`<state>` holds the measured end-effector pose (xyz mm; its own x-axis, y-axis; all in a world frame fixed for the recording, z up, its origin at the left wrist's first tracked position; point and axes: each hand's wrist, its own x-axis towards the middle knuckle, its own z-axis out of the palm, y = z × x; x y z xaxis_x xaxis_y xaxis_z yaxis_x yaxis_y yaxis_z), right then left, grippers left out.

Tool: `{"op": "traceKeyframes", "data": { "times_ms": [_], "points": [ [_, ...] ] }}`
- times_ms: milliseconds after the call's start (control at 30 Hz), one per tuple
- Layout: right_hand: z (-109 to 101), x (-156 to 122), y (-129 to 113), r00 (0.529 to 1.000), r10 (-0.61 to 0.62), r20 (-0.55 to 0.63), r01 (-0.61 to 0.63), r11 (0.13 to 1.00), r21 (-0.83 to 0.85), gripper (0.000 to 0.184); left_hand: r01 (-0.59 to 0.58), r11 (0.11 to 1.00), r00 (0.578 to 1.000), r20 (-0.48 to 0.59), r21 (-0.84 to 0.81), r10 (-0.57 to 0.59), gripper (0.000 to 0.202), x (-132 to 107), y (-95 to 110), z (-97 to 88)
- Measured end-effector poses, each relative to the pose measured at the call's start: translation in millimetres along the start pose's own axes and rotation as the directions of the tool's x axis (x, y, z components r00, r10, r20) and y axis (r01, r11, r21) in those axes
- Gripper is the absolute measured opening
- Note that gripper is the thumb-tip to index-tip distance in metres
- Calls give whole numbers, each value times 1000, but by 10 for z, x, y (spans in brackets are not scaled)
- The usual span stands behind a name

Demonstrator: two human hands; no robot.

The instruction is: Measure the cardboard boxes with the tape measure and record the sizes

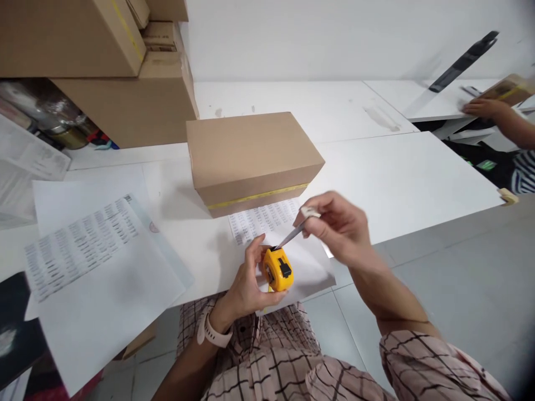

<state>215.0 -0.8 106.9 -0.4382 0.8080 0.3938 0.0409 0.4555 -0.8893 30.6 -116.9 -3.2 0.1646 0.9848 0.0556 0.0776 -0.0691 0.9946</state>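
Note:
My left hand [251, 278] is closed around a yellow tape measure [278, 270] with a black button, held over the table's front edge. Above it, my right hand [336, 225] pinches a thin grey tapered piece [292, 235] with a whitish end. Its narrow tip reaches the mouth of the tape measure; whether it is the tape's blade or a separate tool I cannot tell. Just beyond both hands sits a closed cardboard box [251, 147] with a yellow strip along its front. A printed sheet [267, 220] lies partly beneath the box.
Stacked cardboard boxes [137, 100] stand at the back left. More printed sheets [92, 245] spread over the left of the white table [376, 184]. At the far right, another person's hand [485, 107] touches a small box [512, 89], beside a dark upright bar [463, 61].

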Motion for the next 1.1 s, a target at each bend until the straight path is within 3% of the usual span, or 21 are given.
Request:
{"op": "traceKeyframes", "data": {
  "times_ms": [67,133,200,267,300,367,467,533,600,667,733,800,867,933,967,1000,1033,1100],
  "points": [
    [31,-180,119,994,20,107,-8,994,-111,16,-51,998,998,-22,29,52,108,-9,-42,21],
    [-11,-301,287,990,86,108,-57,967,-247,19,-76,996,996,-47,48,78,105,-24,-54,34],
    [-121,-375,498,981,168,-96,-193,886,-421,23,-95,994,992,-72,60,99,102,-30,-6,7],
    [-271,-411,724,901,213,-377,-410,704,-581,28,-177,977,975,-115,117,190,98,-3,133,-92],
    [-347,-418,830,852,232,-469,-507,589,-629,30,-245,954,951,-145,175,271,96,31,241,-173],
    [-474,-419,1002,796,294,-529,-605,405,-685,35,-384,854,860,-200,351,469,92,156,524,-383],
    [-561,-400,1136,814,370,-447,-561,303,-770,46,-449,623,718,-157,640,678,82,482,994,-733],
    [-566,-385,1164,851,376,-366,-484,294,-824,43,-365,476,693,-108,800,713,79,763,1212,-931],
    [-564,-377,1173,873,381,-306,-430,302,-851,38,-269,354,739,-44,896,672,82,1057,1286,-1088],
    [-577,-385,1175,882,372,-290,-421,343,-840,36,-206,308,818,-10,929,576,82,1322,1229,-1215],
    [-609,-417,1156,872,351,-340,-479,477,-737,33,-174,313,862,-9,934,506,76,1513,1106,-1310],
    [-646,-467,1093,835,377,-401,-540,701,-466,30,-166,294,845,-19,941,535,72,1585,985,-1345],
    [-666,-521,983,813,435,-388,-506,857,-100,27,-186,233,760,-10,955,650,65,1519,895,-1281],
    [-646,-558,854,840,436,-322,-414,900,137,26,-251,189,652,22,949,758,52,1337,809,-1099],
    [-616,-566,798,858,422,-293,-383,905,184,27,-309,192,618,44,931,785,44,1220,751,-972],
    [-572,-566,754,872,405,-275,-362,912,195,29,-384,217,611,70,898,789,39,1096,676,-831],
    [-515,-560,727,883,387,-264,-348,919,185,31,-468,247,635,128,849,762,37,973,582,-687],
    [-376,-532,721,897,356,-264,-331,934,136,31,-577,309,719,289,756,632,32,757,355,-428]
  ]
}}
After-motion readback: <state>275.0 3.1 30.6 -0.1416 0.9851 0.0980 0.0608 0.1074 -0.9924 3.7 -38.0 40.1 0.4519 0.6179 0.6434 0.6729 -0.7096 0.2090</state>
